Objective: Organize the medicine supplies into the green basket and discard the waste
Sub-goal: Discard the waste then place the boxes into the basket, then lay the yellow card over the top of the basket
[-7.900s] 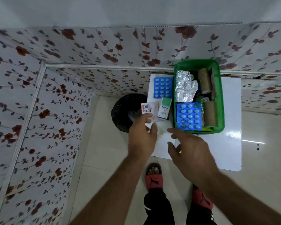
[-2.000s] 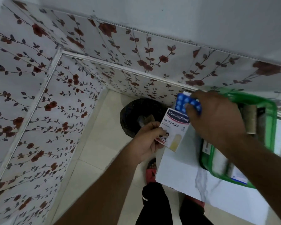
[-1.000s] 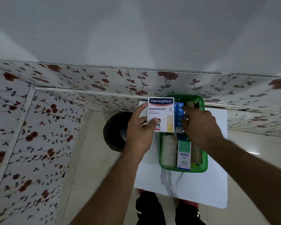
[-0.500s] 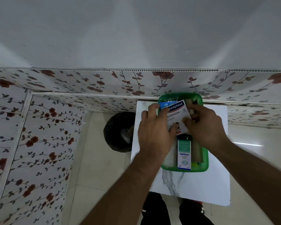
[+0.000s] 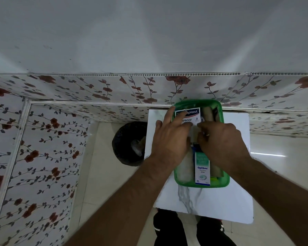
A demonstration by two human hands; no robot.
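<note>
The green basket (image 5: pixel 224 181) stands on the white marble table (image 5: pixel 220 203). Inside its far end lies the white Hansaplast plaster box (image 5: pixel 192 115). My left hand (image 5: pixel 169 139) rests flat on that box with fingers spread. My right hand (image 5: pixel 220 144) touches the box's near right edge with curled fingers. At the basket's near end sits a white and teal Optibex box (image 5: pixel 202 168), with a white gauze roll (image 5: pixel 184 169) to its left. A brown bandage roll (image 5: pixel 208 113) lies at the far right. The blue pill blisters are hidden under my hands.
A black waste bin (image 5: pixel 126 144) stands on the tiled floor just left of the table, with some waste inside. Flowered wall panels close in the left and far sides. My feet in sandals show below the table's near edge.
Both hands have carried the plaster box from above the table's left part into the basket's far end and lowered it flat. My left hand has opened over it.
</note>
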